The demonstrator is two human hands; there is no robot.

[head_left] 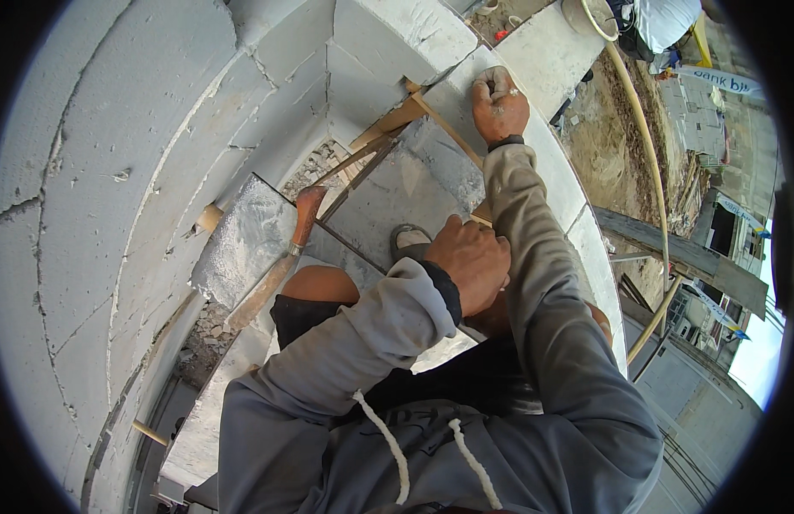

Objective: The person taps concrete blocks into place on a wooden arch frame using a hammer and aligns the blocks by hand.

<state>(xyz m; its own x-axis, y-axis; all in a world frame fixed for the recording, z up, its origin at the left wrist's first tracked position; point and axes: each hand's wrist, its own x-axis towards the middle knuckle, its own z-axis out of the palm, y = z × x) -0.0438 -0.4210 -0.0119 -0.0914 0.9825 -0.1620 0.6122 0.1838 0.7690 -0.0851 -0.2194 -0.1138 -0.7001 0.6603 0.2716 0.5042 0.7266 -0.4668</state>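
My right hand [501, 106] is closed in a fist over the top of the pale block wall [558, 176], arm stretched forward; whatever its fingers may hold is hidden. My left hand [471, 264] hovers near my right forearm above my lap, fingers curled down and closed, their inner side out of sight. Left of my knee lies a machete-like tool with a curved reddish-brown wooden handle [308, 214] and a dusty, rusty blade [264, 289]. Its blade crosses the edge of a dusty grey slab [243, 242]. Neither hand touches it.
A tall grey block wall [114, 171] with rough joints curves along the left. Wooden strips [363, 160] and a dusty board [444, 163] lie before me, beside my sandaled foot [410, 238]. Beyond the right wall the ground drops away, with a bucket [591, 17] and a bamboo pole [641, 141].
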